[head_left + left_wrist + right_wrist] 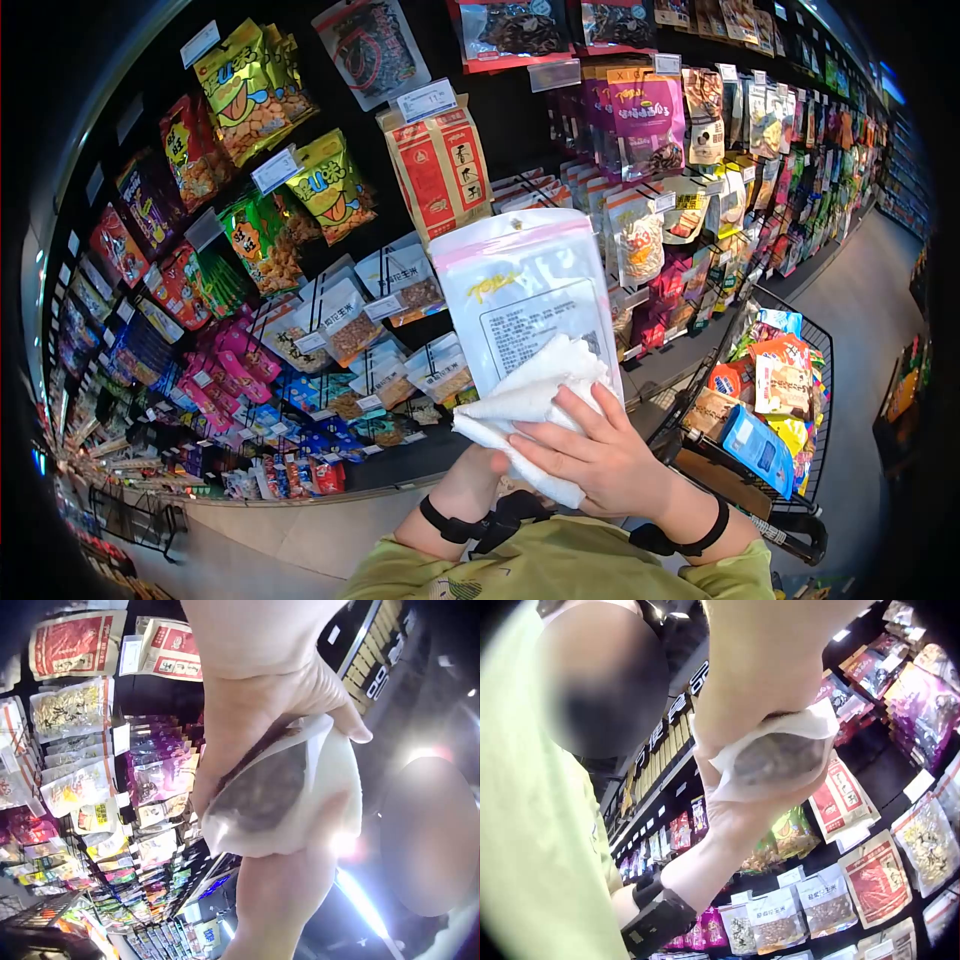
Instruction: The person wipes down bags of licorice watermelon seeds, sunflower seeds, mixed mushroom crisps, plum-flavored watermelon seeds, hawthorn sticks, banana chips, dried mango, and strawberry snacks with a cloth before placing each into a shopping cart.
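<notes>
In the head view, a white snack pouch [530, 285] with a pink stripe and printed back panel stands upright before me. My left hand [470, 490] grips its lower left side, the fingers mostly hidden behind it. A bunched white cloth [500, 405] covers the pouch's lower front. Across that cloth lies my right hand [605, 455], fingers spread and nearly straight, pressing it against the pouch; the thumb is hidden. Both wrist views look up at the pouch's base, where a greyish patch [266, 787] shows between the hands.
Racks of hanging snack bags [340, 310] fill the wall ahead and to both sides. A black wire shopping cart [825, 400] loaded with colourful packs stands at my right. Another cart [130, 515] is at far left. Grey floor [850, 270] runs along the right aisle.
</notes>
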A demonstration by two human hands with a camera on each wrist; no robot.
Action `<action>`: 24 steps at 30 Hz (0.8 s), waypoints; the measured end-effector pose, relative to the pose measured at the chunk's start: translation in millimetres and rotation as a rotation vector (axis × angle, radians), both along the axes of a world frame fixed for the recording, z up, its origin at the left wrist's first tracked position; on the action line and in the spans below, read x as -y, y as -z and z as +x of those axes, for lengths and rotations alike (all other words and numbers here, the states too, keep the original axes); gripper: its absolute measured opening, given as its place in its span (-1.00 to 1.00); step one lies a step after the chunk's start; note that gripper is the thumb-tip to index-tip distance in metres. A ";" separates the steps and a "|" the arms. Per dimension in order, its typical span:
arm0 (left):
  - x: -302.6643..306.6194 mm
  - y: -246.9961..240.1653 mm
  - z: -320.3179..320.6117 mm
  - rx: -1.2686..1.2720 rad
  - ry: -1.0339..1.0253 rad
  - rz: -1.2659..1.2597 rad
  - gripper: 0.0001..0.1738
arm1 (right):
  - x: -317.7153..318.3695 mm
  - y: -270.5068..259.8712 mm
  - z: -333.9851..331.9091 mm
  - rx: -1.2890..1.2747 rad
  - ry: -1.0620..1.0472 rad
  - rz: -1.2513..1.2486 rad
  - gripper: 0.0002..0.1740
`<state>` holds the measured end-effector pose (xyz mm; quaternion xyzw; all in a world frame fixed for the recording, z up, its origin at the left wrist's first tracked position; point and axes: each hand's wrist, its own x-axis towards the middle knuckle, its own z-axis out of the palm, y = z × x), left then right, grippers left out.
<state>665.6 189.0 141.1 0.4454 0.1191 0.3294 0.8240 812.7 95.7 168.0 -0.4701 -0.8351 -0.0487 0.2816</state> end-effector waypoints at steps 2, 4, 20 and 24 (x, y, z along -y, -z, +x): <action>-1.9 -9.0 0.0 0.011 0.019 -0.172 0.16 | 0.3 -4.7 2.4 0.026 0.014 0.020 -0.25; -2.6 -12.3 -0.5 0.018 0.045 -0.349 0.12 | -0.4 -13.2 5.3 0.048 0.033 0.035 -0.21; -19.4 23.6 4.2 0.253 0.329 -0.157 0.15 | -9.3 19.2 59.2 -1.130 0.363 0.093 -0.44; -23.7 31.4 4.2 0.237 0.294 -0.135 0.17 | 4.4 20.5 45.6 -0.275 0.320 0.359 -0.41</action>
